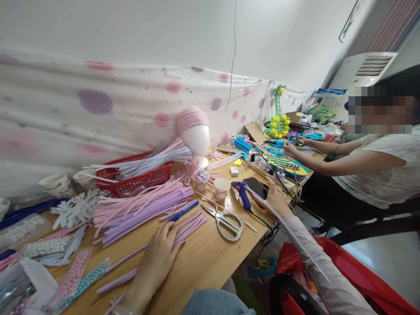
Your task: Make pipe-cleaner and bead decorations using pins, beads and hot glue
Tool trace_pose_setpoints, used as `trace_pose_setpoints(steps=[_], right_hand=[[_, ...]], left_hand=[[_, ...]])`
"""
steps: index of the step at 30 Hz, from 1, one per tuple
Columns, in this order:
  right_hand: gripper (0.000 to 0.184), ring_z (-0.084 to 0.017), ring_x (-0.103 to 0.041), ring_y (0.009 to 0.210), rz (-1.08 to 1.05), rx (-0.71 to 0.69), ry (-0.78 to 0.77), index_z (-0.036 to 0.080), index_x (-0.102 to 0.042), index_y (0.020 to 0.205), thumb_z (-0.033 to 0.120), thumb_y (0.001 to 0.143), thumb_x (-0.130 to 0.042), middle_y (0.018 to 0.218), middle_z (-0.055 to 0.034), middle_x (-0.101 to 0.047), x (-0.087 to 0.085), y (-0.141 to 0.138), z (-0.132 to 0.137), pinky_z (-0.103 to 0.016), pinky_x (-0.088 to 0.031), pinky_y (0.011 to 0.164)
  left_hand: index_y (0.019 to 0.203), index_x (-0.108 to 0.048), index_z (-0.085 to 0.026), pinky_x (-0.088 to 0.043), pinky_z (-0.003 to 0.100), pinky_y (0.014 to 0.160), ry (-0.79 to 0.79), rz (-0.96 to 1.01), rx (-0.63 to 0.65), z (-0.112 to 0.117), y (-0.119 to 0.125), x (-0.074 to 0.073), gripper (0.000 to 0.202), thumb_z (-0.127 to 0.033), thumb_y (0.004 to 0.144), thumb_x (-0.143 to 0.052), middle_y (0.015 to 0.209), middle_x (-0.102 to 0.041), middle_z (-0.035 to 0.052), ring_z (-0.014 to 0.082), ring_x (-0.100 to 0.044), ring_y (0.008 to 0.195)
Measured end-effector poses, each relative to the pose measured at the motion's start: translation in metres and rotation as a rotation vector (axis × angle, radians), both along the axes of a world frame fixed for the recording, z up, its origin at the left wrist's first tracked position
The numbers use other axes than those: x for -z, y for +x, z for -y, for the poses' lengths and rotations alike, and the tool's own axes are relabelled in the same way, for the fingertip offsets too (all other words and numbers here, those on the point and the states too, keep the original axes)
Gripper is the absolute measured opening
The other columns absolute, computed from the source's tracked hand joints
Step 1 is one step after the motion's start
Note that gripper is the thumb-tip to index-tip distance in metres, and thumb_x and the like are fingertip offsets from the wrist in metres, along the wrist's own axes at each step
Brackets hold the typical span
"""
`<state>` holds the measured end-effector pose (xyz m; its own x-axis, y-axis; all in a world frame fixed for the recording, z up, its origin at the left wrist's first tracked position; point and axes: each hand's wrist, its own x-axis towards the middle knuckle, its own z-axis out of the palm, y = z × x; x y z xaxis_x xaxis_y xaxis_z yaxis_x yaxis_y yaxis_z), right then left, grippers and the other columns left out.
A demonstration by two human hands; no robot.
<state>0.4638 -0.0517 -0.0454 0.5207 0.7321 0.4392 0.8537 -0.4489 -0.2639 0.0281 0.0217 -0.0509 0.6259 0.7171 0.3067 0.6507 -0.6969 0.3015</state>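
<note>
My left hand (160, 249) lies palm down on the near table edge, fingers stretched out over and beside loose purple pipe cleaners (190, 227). A blue pen (183, 211) lies just beyond its fingertips. My right hand (277, 197) is at the right side of a dark smartphone (255, 187), its fingers curled at the phone's edge. Beside the phone is a blue glue gun (242, 194), with a long clear glue stick (297, 238) running back over my right forearm. Open-bladed scissors (226, 222) with pale handles lie between my hands.
Pink and purple pipe cleaner bundles (141, 208) lie before a red basket (141, 177) of white ones. Paper cups (222, 189), a foam head (196, 135) and bead bags (74, 275) stand about. A power strip (262, 166) with cables and a co-worker (370, 162) are at right.
</note>
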Motion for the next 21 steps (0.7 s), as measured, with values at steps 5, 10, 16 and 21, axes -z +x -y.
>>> trace_pose_setpoints(steps=[5,10,16,21], right_hand=[[0.094,-0.044,-0.048,0.118,-0.117,0.082,-0.091,0.016,-0.024,0.145,0.064,0.071,-0.057,0.124,-0.0215,-0.059,-0.005,-0.004,-0.02,-0.059,-0.032,0.093],[0.094,-0.045,-0.049,0.117,-0.145,0.129,-0.05,0.014,-0.031,0.14,0.067,0.067,-0.058,0.12,-0.0221,-0.061,-0.011,-0.005,-0.037,-0.055,-0.034,0.092],[0.091,-0.044,-0.052,0.115,-0.189,0.157,-0.014,0.014,-0.039,0.13,0.069,0.061,-0.061,0.117,-0.0211,-0.062,-0.011,-0.003,-0.038,-0.052,-0.037,0.091],[0.088,-0.039,-0.06,0.107,-0.181,0.129,0.066,0.016,-0.036,0.134,0.065,0.065,-0.062,0.111,-0.0171,-0.067,-0.014,0.001,-0.032,-0.05,-0.04,0.088]], left_hand=[[0.119,-0.062,-0.011,-0.048,0.048,0.1,0.008,0.0,0.001,0.001,0.001,0.001,0.036,-0.023,0.087,-0.05,0.122,-0.061,0.0166,0.0302,-0.057,0.116],[0.119,-0.061,-0.013,-0.049,0.048,0.099,0.03,0.012,0.001,0.002,0.0,0.002,0.035,-0.024,0.087,-0.05,0.121,-0.061,0.0149,0.0294,-0.058,0.114],[0.119,-0.061,-0.014,-0.05,0.049,0.097,0.054,0.016,-0.002,0.003,0.0,0.004,0.035,-0.023,0.087,-0.048,0.121,-0.062,0.0144,0.0298,-0.058,0.114],[0.117,-0.061,-0.014,-0.051,0.046,0.096,0.04,0.027,0.014,0.004,0.001,0.002,0.034,-0.02,0.088,-0.045,0.12,-0.063,0.0134,0.0276,-0.06,0.112]])
